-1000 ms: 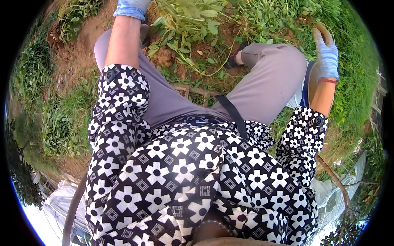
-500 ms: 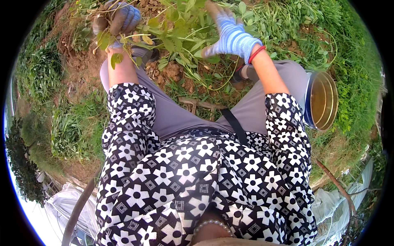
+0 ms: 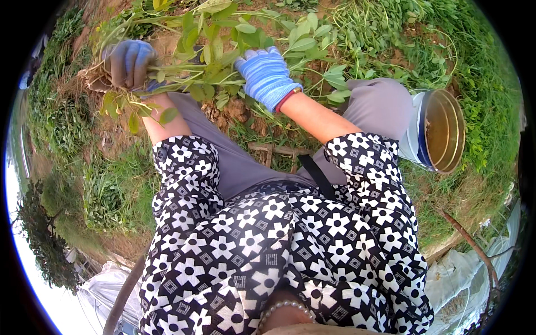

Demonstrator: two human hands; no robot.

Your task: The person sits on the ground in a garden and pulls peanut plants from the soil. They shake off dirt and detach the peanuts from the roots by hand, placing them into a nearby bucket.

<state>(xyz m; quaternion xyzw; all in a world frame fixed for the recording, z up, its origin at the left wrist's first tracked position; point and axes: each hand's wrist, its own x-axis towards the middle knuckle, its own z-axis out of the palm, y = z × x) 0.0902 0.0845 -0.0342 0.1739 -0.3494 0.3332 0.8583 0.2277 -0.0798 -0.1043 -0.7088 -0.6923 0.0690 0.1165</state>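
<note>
My left hand [image 3: 129,66], in a blue knit glove with a brown palm side, is closed round the stems of uprooted peanut plants [image 3: 204,75] close to their roots. The pale brown, tangled roots [image 3: 96,77] stick out on the left of that fist. Green leafy stems stretch from there across to the right, held off the ground. My right hand [image 3: 263,77], in a matching blue glove with a red band at the wrist, has its fingers curled over these stems partway along. Its fingertips are partly hidden.
A metal bucket [image 3: 416,131] with a gold-coloured inside stands beside my right knee [image 3: 382,106]. Below my lap shows a wooden stool-like frame [image 3: 279,149]. Cut greenery lies on the brown soil at left and far right. Branches and white sheeting [image 3: 109,282] are near the lower rim.
My right hand has swung left and down from spread fingers to a curl over the stems. My left hand has come a little left and nearer, carrying the plants.
</note>
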